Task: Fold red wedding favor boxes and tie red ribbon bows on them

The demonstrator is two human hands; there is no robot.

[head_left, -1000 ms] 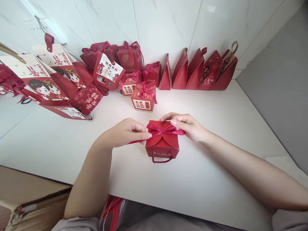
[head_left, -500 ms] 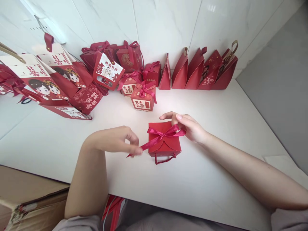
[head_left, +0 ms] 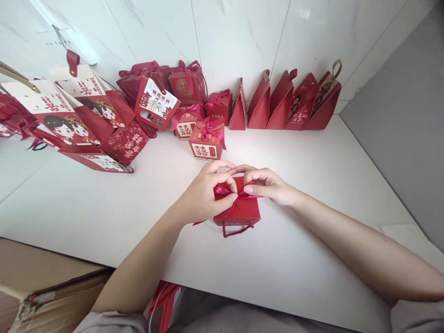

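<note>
So from the head cam, the small red box (head_left: 243, 212) is sitting upright on the white bench (head_left: 294, 268), pretty much right between the two hands and a bit toward the person from the fingertips. The left hand (head_left: 204, 194) comes in from the left, thumb and forefinger pinched together on the pink ribbon (head_left: 222, 189) right around the middle of the bow, with its other fingers arched over the far side of the box. The right hand (head_left: 268, 186) is at the right edge of the lid, thumb and curled forefinger gripping the bow's right side, another finger stretched along the back. The two hands nearly meet behind the box. One ribbon tail pokes out below the left hand, and the rope handle (head_left: 238, 232) hangs off the near side, away from the fingers. Just past the hands there's a bow-topped box with a white label (head_left: 207, 147), not touched by either.
</note>
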